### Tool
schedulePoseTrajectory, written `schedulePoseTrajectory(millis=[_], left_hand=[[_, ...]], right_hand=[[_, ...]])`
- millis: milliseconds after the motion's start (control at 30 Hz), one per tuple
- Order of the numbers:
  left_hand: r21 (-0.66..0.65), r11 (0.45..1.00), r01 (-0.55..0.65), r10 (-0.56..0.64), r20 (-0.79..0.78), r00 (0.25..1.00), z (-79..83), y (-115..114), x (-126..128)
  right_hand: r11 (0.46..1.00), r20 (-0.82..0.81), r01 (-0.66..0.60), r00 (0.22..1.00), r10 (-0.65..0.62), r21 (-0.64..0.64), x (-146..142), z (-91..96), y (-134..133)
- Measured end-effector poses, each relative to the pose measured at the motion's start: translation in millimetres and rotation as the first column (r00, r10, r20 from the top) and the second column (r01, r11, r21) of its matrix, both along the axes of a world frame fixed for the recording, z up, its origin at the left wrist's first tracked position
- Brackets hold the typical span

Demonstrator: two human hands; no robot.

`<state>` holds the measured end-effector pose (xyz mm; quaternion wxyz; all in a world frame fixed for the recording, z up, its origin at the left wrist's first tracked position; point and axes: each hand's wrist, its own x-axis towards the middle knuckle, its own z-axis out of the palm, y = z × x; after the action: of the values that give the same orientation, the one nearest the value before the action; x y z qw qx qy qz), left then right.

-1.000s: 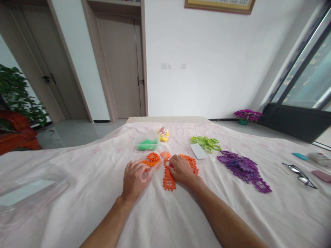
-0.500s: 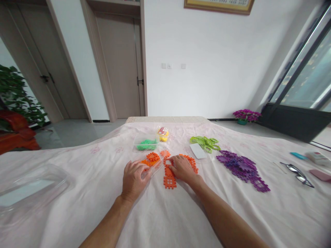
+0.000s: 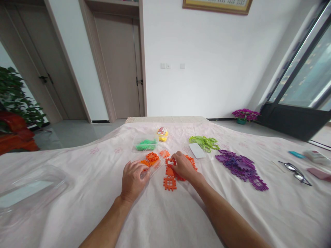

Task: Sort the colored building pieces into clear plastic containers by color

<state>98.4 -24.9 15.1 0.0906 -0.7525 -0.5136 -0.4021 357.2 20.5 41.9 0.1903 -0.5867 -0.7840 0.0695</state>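
Observation:
My left hand [image 3: 133, 179] is curled round the near left side of a clear plastic box [image 3: 159, 166], which lies tilted on the cloth. Inside the box are orange toothed building pieces [image 3: 152, 157]. Over the loose orange pile, my right hand [image 3: 184, 166] pinches a square orange building piece [image 3: 168, 161] between thumb and fingers. A window-shaped orange piece [image 3: 170, 183] lies flat just below that hand. Part of the pile [image 3: 191, 161] is hidden by the right hand. One orange piece [image 3: 164, 153] rests beyond the box.
A clear tub with green pieces [image 3: 146, 145] and a yellow pack [image 3: 162, 134] stand farther back. Light-green pieces [image 3: 204, 143], a white card [image 3: 197, 151] and purple pieces [image 3: 241, 167] lie to the right, then glasses [image 3: 294, 172]. An empty clear container [image 3: 55, 175] sits left.
My right hand has closed its fingers on an orange piece and raised it slightly off the pile. My left hand keeps its hold on the box.

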Motion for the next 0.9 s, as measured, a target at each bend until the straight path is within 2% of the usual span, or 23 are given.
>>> schedulePoseTrajectory(millis=[200, 333, 467, 600, 767, 900], left_hand=[[0.007, 1.000, 0.004, -0.004, -0.001, 1.000, -2.1, 0.8, -0.3], [0.016, 1.000, 0.006, -0.006, 0.003, 1.000, -1.5, 0.7, -0.5], [0.010, 1.000, 0.014, -0.014, 0.007, 1.000, -0.3, 0.3, -0.5], [0.023, 1.000, 0.015, -0.015, 0.007, 1.000, 0.1, 0.0, -0.3], [0.015, 1.000, 0.011, -0.011, -0.001, 1.000, 0.3, 0.2, -0.2], [0.004, 1.000, 0.003, -0.003, -0.008, 1.000, 0.3, 0.6, 0.1]], right_hand=[[0.995, 0.069, -0.090, 0.993, 0.093, -0.034, 0.1, 1.1, -1.4], [0.999, 0.092, -0.031, 0.995, 0.033, -0.024, -0.8, 2.1, -1.0], [0.998, 0.001, 0.061, 0.998, -0.061, -0.006, 0.2, 1.6, -1.1], [0.998, -0.067, 0.065, 0.996, -0.065, 0.006, 3.1, -2.8, -0.3], [0.998, -0.122, -0.040, 0.991, 0.046, 0.049, 5.6, -4.2, 0.5], [0.975, -0.145, -0.224, 0.965, 0.221, -0.005, 0.1, 5.8, -4.4]])
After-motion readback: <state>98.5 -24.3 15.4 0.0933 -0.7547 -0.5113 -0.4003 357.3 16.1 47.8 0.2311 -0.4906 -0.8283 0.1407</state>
